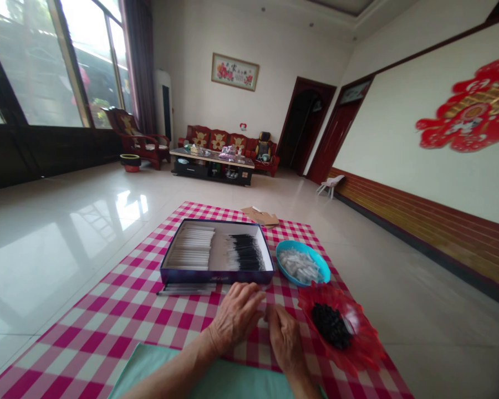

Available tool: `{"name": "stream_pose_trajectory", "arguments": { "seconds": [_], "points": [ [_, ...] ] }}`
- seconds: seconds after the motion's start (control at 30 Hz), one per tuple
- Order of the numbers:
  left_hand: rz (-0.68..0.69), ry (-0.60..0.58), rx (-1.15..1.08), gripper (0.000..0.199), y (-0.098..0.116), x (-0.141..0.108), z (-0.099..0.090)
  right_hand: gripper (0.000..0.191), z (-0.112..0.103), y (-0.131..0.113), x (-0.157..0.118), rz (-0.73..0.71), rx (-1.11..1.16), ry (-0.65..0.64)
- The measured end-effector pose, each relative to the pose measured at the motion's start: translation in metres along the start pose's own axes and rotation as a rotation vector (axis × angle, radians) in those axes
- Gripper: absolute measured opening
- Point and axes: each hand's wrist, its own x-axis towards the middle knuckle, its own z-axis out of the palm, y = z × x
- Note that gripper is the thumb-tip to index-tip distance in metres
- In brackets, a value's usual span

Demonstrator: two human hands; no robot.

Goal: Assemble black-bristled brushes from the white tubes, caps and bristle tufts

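My left hand [239, 311] is curled with its fingertips drawn together, just in front of a shallow box. Close beside it, my right hand [283, 335] is closed with thumb and forefinger pinched. Whatever small piece is at the fingertips between them is too blurred to name. In the box [218, 276], white tubes [191, 249] fill the left side and black sticks with clear ends [247, 252] lie on the right. Several thin, pen-like tubes [187, 289] rest along its front. A blue bowl [325, 265] holds small clear-white pieces; a red petal-edged dish [368, 338] holds small black pieces.
The table has a pink-and-white checked cloth [87, 327], with a pale green cloth [149, 368] at my edge. Brown cardboard [261, 216] lies behind the box. Across the tiled floor stand a low table [212, 166], a wooden sofa [218, 138] and a small white chair [330, 184].
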Motion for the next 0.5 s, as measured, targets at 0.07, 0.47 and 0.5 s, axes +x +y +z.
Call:
{"name": "stream_pose_trajectory", "arguments": {
  "seconds": [0.07,0.47,0.5],
  "points": [
    [-0.095,0.129,-0.044,0.017,0.002,-0.001,-0.001,0.043,-0.004,-0.003,0.001,0.111,0.051,0.058],
    [-0.885,0.305,-1.232,0.041,-0.004,0.007,0.011,0.035,0.011,-0.015,-0.006,-0.033,0.087,-0.073],
    [-0.905,0.301,-1.281,0.042,-0.005,0.009,0.01,0.031,0.011,-0.012,-0.004,-0.062,0.057,-0.05]
  ]
}}
